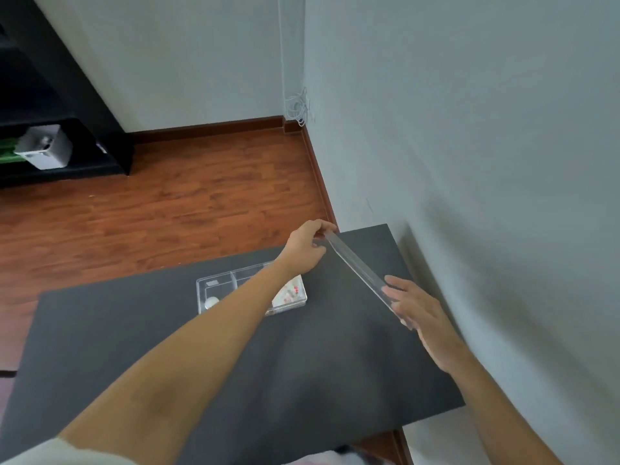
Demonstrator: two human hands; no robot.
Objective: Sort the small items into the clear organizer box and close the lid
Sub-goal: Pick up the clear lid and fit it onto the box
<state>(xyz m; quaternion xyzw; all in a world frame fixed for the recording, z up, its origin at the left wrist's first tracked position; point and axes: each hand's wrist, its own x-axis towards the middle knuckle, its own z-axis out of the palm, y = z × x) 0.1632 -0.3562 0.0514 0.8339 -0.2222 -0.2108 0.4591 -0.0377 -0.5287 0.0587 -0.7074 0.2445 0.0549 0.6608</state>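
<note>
The clear organizer box lies on the dark table, partly hidden under my left forearm. Its compartments hold small items: a white round piece at the left and red and white bits at the right. The clear lid is lifted off the table to the right of the box, seen nearly edge-on. My left hand pinches its far end. My right hand holds its near end.
A pale wall runs close along the table's right side. Wooden floor lies beyond the table's far edge. A black shelf unit with a white device stands at the far left.
</note>
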